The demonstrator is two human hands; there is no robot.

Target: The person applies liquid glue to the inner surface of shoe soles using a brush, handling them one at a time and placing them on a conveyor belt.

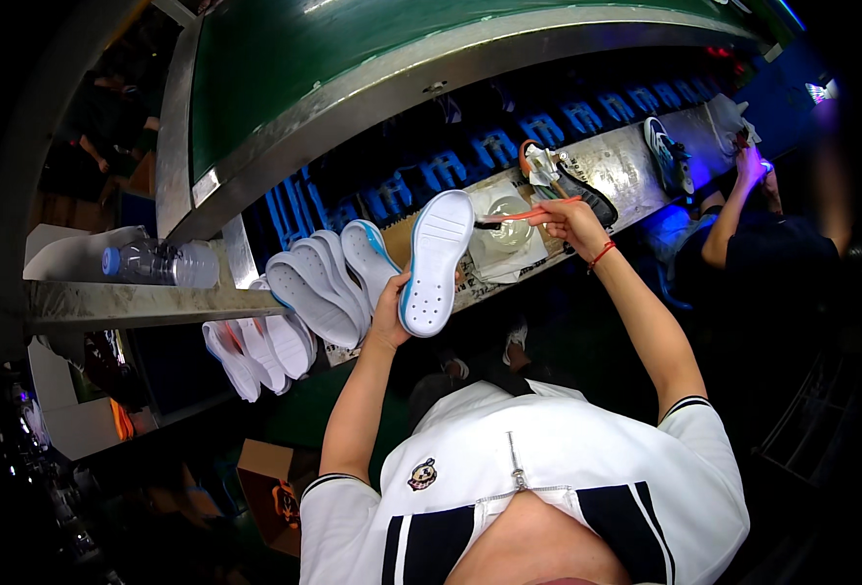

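My left hand is closed around the edge of a white shoe sole with a blue rim, tilted upright with its grooved, dotted face showing. In my right hand is a brush, pinched by its orange-red handle. Its dark bristle end is close to the sole's right edge; whether they touch I cannot tell. Under the brush stands a round, pale translucent bowl on white sheets. Just left of my left hand, more white soles lean in a row, one with a blue edge.
A metal-framed green panel overhangs the bench. Blue racks line its far side. A dark sole and a shoe lie rightward. A co-worker sits at right. Left are a plastic bottle and a cardboard box.
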